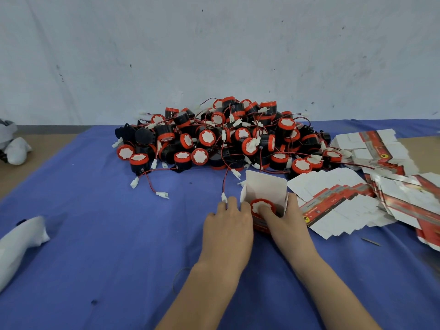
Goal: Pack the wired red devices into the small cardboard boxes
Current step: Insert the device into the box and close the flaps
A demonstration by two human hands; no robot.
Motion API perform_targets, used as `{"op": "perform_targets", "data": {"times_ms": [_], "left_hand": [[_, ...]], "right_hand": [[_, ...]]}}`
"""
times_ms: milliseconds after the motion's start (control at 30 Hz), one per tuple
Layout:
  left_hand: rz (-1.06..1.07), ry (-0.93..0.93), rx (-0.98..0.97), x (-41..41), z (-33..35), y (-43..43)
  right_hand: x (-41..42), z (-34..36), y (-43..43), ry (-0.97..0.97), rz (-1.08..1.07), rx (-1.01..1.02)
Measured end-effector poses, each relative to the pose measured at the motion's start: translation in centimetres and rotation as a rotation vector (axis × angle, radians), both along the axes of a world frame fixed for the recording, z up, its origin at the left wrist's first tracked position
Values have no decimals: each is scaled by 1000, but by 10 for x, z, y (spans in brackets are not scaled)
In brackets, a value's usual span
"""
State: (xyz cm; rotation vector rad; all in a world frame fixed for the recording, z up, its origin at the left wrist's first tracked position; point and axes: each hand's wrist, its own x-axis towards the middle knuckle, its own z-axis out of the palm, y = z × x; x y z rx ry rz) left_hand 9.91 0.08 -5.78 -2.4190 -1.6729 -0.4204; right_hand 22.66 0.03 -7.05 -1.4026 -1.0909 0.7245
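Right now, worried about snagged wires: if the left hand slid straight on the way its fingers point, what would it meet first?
The left hand would likely meet the white connector just past its fingertips, then the device pile beyond; depth is unclear.

box (265,186) lower right hidden behind right hand (287,222); flat cartons (345,206) print unreadable; white bundle (19,241) cut by left edge
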Motion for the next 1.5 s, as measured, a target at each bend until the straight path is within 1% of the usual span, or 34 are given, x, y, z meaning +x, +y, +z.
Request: {"op": "perform_targets", "data": {"times_ms": [100,167,233,333,367,400,433,467,500,567,800,900,967,1033,1133,1367,1433,1500], "left_hand": [[12,-14,-20,-2,5,0],[9,-75,-9,-4,10,-2],[-6,-229,25,-8,16,-6],[-90,-551,70,-21,25,-9],[-111,-670,50,-25,26,-7],[-115,-786,-16,-29,26,-4],[-118,-884,-120,-34,25,1],[-122,-951,-244,-39,23,5],[-128,-979,-364,-42,22,9],[-146,-978,-515,-47,17,13],[-138,-1072,-682,-47,18,11],[-158,-1098,-694,-47,19,9],[-175,-1104,-698,-46,20,9],[-176,-1098,-701,-46,21,9],[-168,-1078,-709,-48,22,9],[-139,-1062,-708,-47,23,9],[-117,-1036,-723,-46,21,9],[-122,-1012,-744,-48,20,8]], "right_hand": [[0,0,-2,21,18,0],[1,0,-2,47,41,-16],[3,2,-3,72,68,-37],[7,3,-3,83,117,-66],[7,3,-2,74,145,-74],[7,2,-2,56,171,-79],[7,1,-2,22,191,-82],[6,1,-2,-25,201,-80],[6,0,-3,-74,210,-73],[3,0,-4,-128,234,-51],[3,-1,-6,-144,266,6],[-2,-1,-6,-51,253,15],[-7,-2,-5,13,208,15],[-11,-3,-4,38,170,18],[-12,-2,-4,6,145,13],[-12,1,-2,-192,89,-169],[-13,1,-2,-188,95,-183],[-14,4,-2,-145,123,-183]]}}
